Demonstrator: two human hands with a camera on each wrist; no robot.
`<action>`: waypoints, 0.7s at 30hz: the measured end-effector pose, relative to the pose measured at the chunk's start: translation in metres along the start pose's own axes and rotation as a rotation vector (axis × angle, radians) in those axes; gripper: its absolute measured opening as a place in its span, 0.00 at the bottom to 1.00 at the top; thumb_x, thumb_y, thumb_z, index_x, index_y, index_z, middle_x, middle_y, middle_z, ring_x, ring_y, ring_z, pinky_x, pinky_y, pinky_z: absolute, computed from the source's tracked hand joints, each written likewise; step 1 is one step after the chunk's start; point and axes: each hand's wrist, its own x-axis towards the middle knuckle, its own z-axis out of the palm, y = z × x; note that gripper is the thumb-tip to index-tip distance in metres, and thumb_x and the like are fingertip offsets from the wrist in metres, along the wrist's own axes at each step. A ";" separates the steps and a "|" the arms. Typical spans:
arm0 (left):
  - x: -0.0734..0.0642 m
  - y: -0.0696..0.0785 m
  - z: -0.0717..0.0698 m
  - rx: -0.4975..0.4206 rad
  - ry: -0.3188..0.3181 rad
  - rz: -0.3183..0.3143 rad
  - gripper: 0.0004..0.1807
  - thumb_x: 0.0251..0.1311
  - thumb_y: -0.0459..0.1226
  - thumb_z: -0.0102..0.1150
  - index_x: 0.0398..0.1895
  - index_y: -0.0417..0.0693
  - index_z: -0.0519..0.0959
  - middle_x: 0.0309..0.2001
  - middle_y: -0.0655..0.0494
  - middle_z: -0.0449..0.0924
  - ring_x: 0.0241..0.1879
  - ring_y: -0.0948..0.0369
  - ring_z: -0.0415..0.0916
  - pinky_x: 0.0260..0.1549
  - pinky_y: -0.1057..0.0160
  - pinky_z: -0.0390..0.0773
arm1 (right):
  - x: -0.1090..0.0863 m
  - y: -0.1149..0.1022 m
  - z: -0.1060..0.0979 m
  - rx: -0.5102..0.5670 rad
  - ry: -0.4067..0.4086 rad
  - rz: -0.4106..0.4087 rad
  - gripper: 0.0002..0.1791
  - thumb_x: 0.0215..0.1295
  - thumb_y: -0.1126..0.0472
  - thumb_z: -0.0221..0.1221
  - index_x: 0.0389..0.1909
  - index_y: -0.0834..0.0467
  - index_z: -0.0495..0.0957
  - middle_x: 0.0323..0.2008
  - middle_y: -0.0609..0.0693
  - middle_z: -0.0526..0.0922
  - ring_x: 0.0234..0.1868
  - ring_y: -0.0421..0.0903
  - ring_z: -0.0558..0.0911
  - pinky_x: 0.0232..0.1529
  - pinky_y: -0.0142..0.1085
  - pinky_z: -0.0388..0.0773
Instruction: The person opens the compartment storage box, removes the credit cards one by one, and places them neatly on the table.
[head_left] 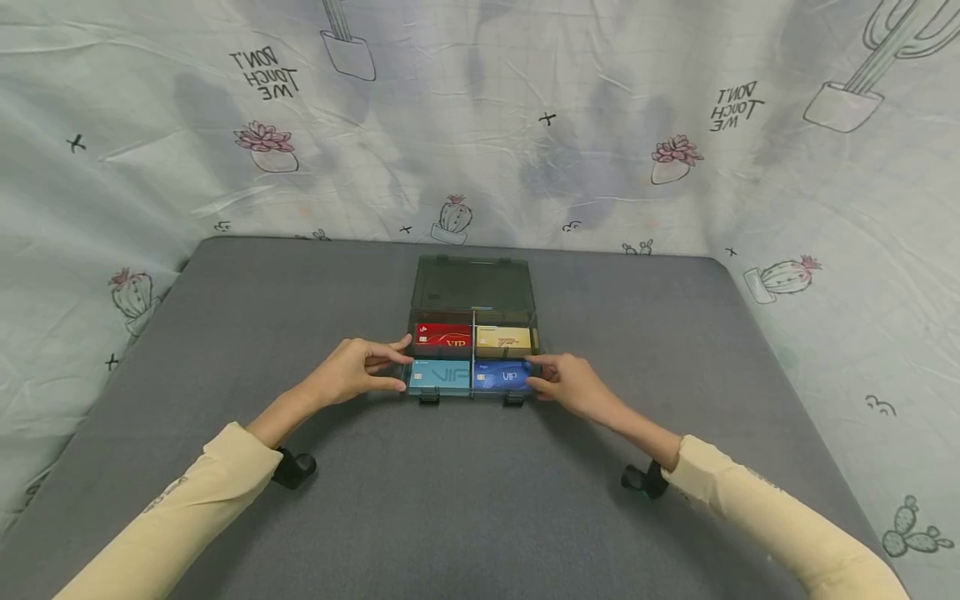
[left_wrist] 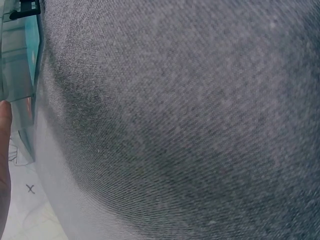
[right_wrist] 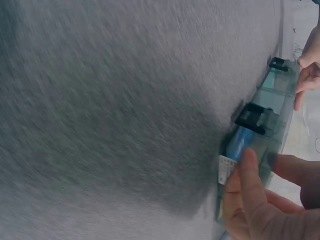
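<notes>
An opened dark translucent plastic case (head_left: 471, 285) lies on the grey table, its lid laid back. Four compartments hold cards: a red VIP card (head_left: 442, 335) back left, a gold card (head_left: 504, 337) back right, a light blue VIP card (head_left: 438, 375) front left and a dark blue VIP card (head_left: 498, 376) front right. My left hand (head_left: 352, 368) holds the case's left side by thumb and fingertips. On the opposite side, my right hand (head_left: 573, 383) grips the wall; the right wrist view shows its fingers (right_wrist: 250, 175) beside a white label (right_wrist: 226, 169).
Two black latches (head_left: 429, 398) sit on the case's front edge. The grey cloth-covered table (head_left: 450, 500) reaches to a white curtain (head_left: 480, 125) printed with cactus drawings, which hangs behind and on both sides. Each wrist carries a black strap (head_left: 294, 468).
</notes>
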 end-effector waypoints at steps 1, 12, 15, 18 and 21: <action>0.000 0.000 0.000 0.000 -0.001 0.000 0.24 0.51 0.33 0.70 0.52 0.34 0.80 0.67 0.41 0.61 0.61 0.48 0.69 0.56 0.54 0.74 | 0.001 -0.002 -0.001 -0.005 -0.017 0.010 0.25 0.66 0.62 0.60 0.62 0.67 0.71 0.17 0.50 0.76 0.25 0.46 0.84 0.16 0.28 0.61; 0.001 0.000 0.000 -0.009 -0.004 0.005 0.24 0.51 0.33 0.70 0.52 0.33 0.79 0.67 0.40 0.62 0.62 0.47 0.68 0.57 0.53 0.73 | 0.009 -0.016 -0.007 -0.035 -0.173 0.130 0.28 0.70 0.63 0.56 0.66 0.71 0.64 0.11 0.49 0.63 0.29 0.49 0.86 0.29 0.35 0.84; 0.001 0.000 0.000 -0.009 -0.002 0.001 0.24 0.51 0.33 0.70 0.52 0.33 0.80 0.67 0.40 0.62 0.62 0.47 0.68 0.57 0.53 0.73 | 0.010 -0.018 -0.006 -0.011 -0.226 0.175 0.28 0.72 0.63 0.52 0.68 0.72 0.59 0.30 0.63 0.80 0.35 0.50 0.87 0.35 0.37 0.85; 0.000 0.000 0.000 -0.004 0.001 -0.004 0.24 0.51 0.33 0.70 0.52 0.34 0.80 0.67 0.40 0.62 0.62 0.48 0.68 0.57 0.53 0.73 | 0.011 -0.021 -0.004 0.012 -0.265 0.200 0.29 0.74 0.64 0.50 0.69 0.74 0.55 0.55 0.73 0.72 0.39 0.52 0.86 0.40 0.37 0.84; 0.000 0.000 0.000 0.001 0.004 -0.010 0.24 0.51 0.33 0.70 0.52 0.34 0.80 0.67 0.41 0.62 0.62 0.48 0.68 0.57 0.53 0.73 | 0.012 -0.023 -0.003 0.004 -0.282 0.211 0.29 0.75 0.64 0.48 0.69 0.76 0.53 0.62 0.75 0.64 0.40 0.52 0.85 0.41 0.36 0.84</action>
